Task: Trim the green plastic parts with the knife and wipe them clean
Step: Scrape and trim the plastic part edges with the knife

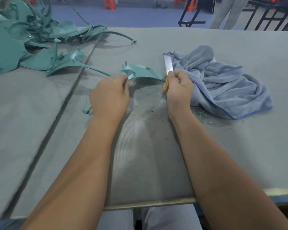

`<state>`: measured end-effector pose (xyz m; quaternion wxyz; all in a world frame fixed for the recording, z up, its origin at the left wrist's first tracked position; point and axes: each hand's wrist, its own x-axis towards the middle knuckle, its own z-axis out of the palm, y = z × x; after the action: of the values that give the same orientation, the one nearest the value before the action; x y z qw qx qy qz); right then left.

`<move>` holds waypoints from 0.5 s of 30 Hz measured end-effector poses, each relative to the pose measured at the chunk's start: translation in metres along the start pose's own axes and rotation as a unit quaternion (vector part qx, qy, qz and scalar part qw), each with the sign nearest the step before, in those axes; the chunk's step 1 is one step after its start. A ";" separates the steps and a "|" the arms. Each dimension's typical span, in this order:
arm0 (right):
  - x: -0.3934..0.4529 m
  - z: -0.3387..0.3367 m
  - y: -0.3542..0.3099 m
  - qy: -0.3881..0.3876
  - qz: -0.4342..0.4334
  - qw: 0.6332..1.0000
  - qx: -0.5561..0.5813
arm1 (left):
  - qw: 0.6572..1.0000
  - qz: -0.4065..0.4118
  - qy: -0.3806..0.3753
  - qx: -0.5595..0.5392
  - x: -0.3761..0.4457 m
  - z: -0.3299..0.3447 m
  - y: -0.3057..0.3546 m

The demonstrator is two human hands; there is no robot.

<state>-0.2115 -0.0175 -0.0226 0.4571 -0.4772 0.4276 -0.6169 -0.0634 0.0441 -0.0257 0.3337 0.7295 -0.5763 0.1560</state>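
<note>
- Left hand (pixel 109 95): I see it pinching the left end of a curved green part (pixel 140 72), fingers curled on its edge.
- The part arches between both hands, just above the table (pixel 239 45), centre of the scene.
- Right hand (pixel 178 87): closed round the knife (pixel 168 64); a bit of yellow handle shows at the fist, blade points up and away.
- Knife sits at the part's right tip; I can't tell if the blade touches it.
- Cloth (pixel 223 82): blue-grey, crumpled, on the table just right of the right hand, touching it or nearly so.
- Pile (pixel 32 39) of more green parts, far left, well apart from the hands.
- Small green offcut (pixel 87 110) on the table just left of the left wrist.
- Thin shavings scattered on the table near the right wrist and the cloth.
</note>
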 end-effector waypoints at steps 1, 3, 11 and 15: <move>0.000 0.000 0.001 -0.012 0.007 1.000 -0.005 | 1.000 -0.009 -0.018 0.006 0.000 0.003 0.000; 0.000 0.001 0.004 -0.034 0.035 0.998 -0.032 | 0.999 -0.010 -0.035 0.008 0.001 0.008 0.002; -0.003 0.007 0.003 -0.102 0.088 0.990 -0.036 | 0.996 -0.030 -0.082 0.020 0.005 0.024 0.001; -0.007 0.011 0.003 -0.179 0.107 0.978 -0.005 | 0.997 -0.052 -0.062 0.020 0.006 0.023 0.003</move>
<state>-0.1999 -0.0121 -0.0246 0.5870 -0.5341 0.3903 -0.4667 -0.0688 0.0240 -0.0383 0.2903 0.7734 -0.5538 0.1047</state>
